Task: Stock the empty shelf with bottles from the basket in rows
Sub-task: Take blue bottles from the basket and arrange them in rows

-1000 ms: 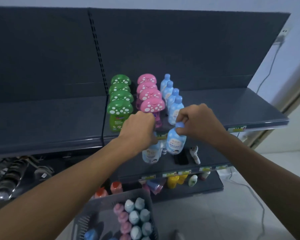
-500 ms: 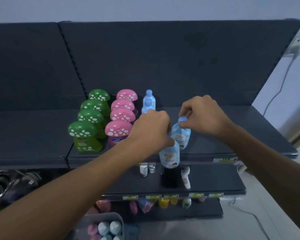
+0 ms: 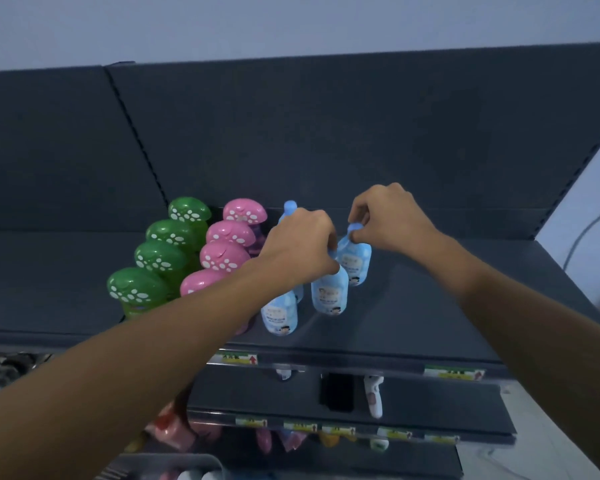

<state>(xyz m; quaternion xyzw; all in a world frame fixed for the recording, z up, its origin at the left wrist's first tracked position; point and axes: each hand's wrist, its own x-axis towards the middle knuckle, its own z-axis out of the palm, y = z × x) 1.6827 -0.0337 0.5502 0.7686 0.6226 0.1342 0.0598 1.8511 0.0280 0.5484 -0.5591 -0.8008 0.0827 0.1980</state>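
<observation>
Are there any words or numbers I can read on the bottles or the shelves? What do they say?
Nothing here can be read as words or numbers.
Pale blue plastic bottles: printed labels with a small cartoon figure; the text is too blurred to read.
Green and yellow price tags on the dark grey metal shelf edge: a red arrow shows, the print is too small.
Green mushroom-cap bottles and pink mushroom-cap bottles: only white dots, no text visible.
</observation>
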